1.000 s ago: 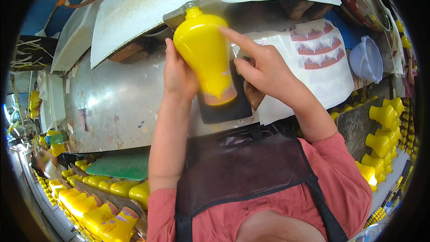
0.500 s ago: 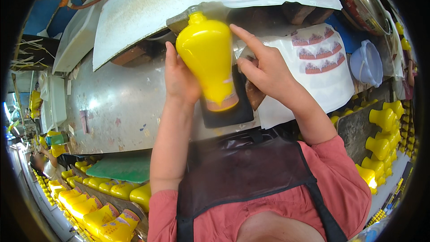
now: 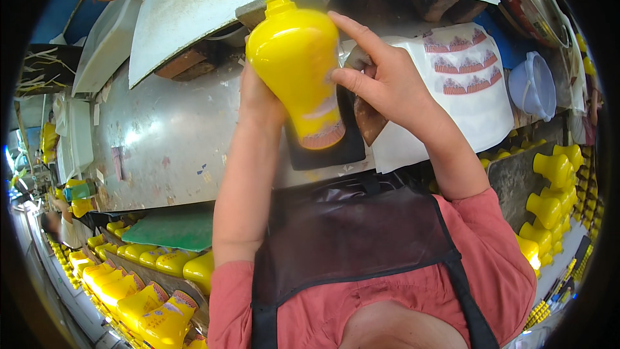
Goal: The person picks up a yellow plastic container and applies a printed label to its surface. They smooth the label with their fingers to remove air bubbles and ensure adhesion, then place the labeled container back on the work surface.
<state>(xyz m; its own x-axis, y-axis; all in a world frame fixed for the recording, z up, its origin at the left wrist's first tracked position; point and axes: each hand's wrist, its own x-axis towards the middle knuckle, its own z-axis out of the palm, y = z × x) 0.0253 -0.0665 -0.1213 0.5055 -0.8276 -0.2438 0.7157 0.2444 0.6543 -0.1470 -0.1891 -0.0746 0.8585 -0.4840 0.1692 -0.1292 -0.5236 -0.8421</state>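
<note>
A glossy yellow bottle (image 3: 290, 48) with a wide shoulder, a narrow waist and a clear glass neck lies on its side above a black pad (image 3: 329, 158), neck pointing away from me. Around its left side my left hand (image 3: 260, 100) is closed, its fingers mostly hidden beneath. A reddish-brown patterned decal band (image 3: 323, 136) circles the base, and a pale pink mark shows above it. At the bottle's right edge, my right hand (image 3: 391, 77) has index finger and thumb stretched apart, their tips against or very near the surface; the other fingers are curled.
A white sheet with reddish decals (image 3: 468, 103) lies right of the pad, beside a pale blue bucket (image 3: 533, 87). Beyond the bottle's neck is a raised white board (image 3: 200, 10). Several yellow bottles (image 3: 161, 320) stand lower left; more (image 3: 549, 207) are at right.
The bottle has rolled slightly in my left hand, bringing more of the pale pink mark into sight. My right thumb has moved onto the bottle's edge. The whole view has shifted a little.
</note>
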